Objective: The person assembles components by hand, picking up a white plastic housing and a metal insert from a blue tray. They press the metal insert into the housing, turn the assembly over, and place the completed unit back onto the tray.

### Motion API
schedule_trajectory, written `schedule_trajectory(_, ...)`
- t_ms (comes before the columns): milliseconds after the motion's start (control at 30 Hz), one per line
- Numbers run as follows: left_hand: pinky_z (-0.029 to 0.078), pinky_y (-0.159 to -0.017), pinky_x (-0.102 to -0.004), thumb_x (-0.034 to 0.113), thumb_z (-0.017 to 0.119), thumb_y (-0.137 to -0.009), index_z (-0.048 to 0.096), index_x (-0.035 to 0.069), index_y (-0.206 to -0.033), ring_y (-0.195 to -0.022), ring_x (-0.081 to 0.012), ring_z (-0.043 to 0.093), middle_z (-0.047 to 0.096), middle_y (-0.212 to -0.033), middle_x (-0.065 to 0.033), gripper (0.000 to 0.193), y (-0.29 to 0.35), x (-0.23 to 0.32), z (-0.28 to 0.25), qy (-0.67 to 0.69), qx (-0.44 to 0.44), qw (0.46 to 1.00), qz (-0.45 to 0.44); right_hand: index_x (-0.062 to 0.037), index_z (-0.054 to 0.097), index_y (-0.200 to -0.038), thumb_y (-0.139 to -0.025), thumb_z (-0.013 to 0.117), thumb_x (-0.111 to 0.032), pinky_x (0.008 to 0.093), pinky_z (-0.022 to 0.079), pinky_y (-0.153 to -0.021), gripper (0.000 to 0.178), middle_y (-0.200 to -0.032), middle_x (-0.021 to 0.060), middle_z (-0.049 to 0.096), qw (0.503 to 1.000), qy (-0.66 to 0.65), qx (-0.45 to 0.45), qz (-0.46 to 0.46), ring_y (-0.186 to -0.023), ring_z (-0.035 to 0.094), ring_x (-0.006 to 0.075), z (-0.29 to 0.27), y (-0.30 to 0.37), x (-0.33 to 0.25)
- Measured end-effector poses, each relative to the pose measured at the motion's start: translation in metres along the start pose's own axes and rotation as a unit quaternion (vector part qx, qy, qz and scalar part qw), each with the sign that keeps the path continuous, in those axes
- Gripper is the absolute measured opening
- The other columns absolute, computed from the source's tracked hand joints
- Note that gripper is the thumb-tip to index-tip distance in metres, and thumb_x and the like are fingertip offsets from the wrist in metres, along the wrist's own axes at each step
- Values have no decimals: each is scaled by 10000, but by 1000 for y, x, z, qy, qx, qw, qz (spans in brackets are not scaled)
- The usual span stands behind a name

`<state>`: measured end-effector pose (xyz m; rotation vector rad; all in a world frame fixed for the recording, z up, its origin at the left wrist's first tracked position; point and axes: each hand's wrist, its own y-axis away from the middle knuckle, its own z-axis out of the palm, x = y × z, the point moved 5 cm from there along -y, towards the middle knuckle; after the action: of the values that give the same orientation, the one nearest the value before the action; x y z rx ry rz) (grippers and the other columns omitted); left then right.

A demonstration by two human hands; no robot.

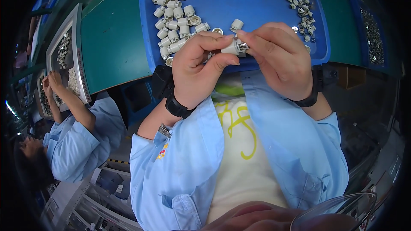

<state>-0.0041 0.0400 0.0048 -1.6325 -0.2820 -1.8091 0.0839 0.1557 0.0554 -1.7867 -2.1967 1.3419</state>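
Between thumb and fingers of my left hand (198, 62) is a white cylindrical lamp socket (230, 48), lying roughly sideways over the near edge of the blue tray (261, 15). My right hand (280, 55) pinches a small shiny metal insert (243, 45) against the socket's right end. Whether the insert sits inside the socket or only touches its mouth, I cannot tell. Just beyond my fingertips, a loose white socket (236, 25) rests in the tray. Many more white sockets (174, 13) are heaped along the tray's left side.
Small white-and-metal inserts (305, 15) lie scattered along the tray's right side. At far right stands another blue bin (371, 34) of small metal parts. On the left, a co-worker (81, 132) handles parts over a metal-framed tray (79, 55) beside the green table (112, 34).
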Motion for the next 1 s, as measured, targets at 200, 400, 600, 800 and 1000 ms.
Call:
schedule_trajectory(200,471,-709,-218,-56,624,-721,531,-26,-962,-802,-116,546,518,-962,-92,261,-1,3,2,28,-10,999,15,-1,604,-944,-652,637,41,289,438,-614,296,-809,91,584,986,-148,9,73,-731,550,223,-5,-1,7)
schedule_trajectory(400,470,-708,-214,-49,631,-717,531,-26,-965,-809,-110,537,517,-955,-88,268,-1,2,2,61,-3,998,-10,-3,614,-910,-655,659,11,296,446,-629,260,-803,93,596,992,-120,2,36,-727,564,227,-5,-1,7)
schedule_trajectory(600,458,-683,-221,-27,653,-704,540,-13,-940,-799,-125,545,545,-933,-97,262,-1,3,0,5,-15,1000,20,-2,621,-888,-633,673,16,292,449,-624,261,-793,93,595,994,-98,-3,38,-710,566,227,-6,0,5)
schedule_trajectory(800,447,-678,-230,-17,669,-690,547,-5,-909,-795,-137,550,572,-912,-107,251,0,4,-1,-40,-14,998,42,8,617,-877,-621,673,40,289,448,-618,263,-773,95,591,987,-155,1,30,-712,568,233,1,5,9)
schedule_trajectory(1000,449,-691,-233,-16,680,-675,551,-2,-888,-803,-142,554,576,-903,-109,249,2,7,0,-41,15,998,33,19,603,-867,-630,654,68,289,444,-623,248,-766,103,587,988,-151,21,33,-715,566,240,3,5,2)
